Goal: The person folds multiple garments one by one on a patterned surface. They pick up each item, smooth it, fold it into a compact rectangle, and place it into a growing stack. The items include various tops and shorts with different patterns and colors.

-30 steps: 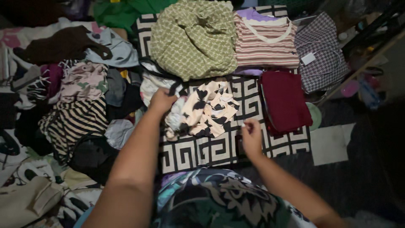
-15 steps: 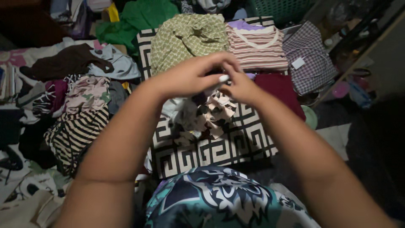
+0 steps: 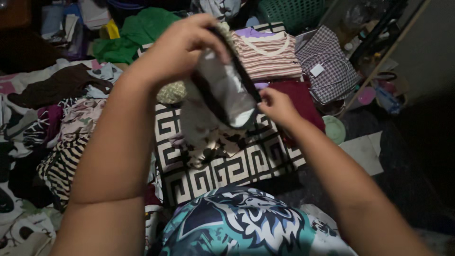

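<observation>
Left hand (image 3: 182,45) raised high above the far edge of the black-and-white patterned mat (image 3: 246,163), fingers curled shut in a grip around the top of a pale garment with dark trim (image 3: 222,92). Garment hanging down from that grip, its dark band running diagonally from the left fingers toward the lower right, its cream-and-black printed lower part drooping to the middle of the mat. Right hand (image 3: 277,106) lower and to the right, over the mat's right side, fingertips pinched closed on the garment's lower dark edge. So: cloth stretched between the two grips, left one at its top, right one at its bottom corner, most of the fabric below and between them.

Behind the lifted garment, at the mat's far edge, a folded olive patterned piece (image 3: 171,92), mostly hidden by the left hand. Just beside it toward the far right corner, a folded striped shirt with cream neckline (image 3: 268,57). Nearer, along the right edge, a folded maroon piece (image 3: 303,97), partly behind the right hand. Off the far right corner, a checked bag (image 3: 332,64) with a white tag. Left of the mat, a loose heap of clothes (image 3: 61,123), striped and printed, unfolded. Farther back, a green cloth (image 3: 137,35). Near the mat's right edge on the floor, a pale green round dish (image 3: 335,129) and a sheet of paper (image 3: 365,151).
</observation>
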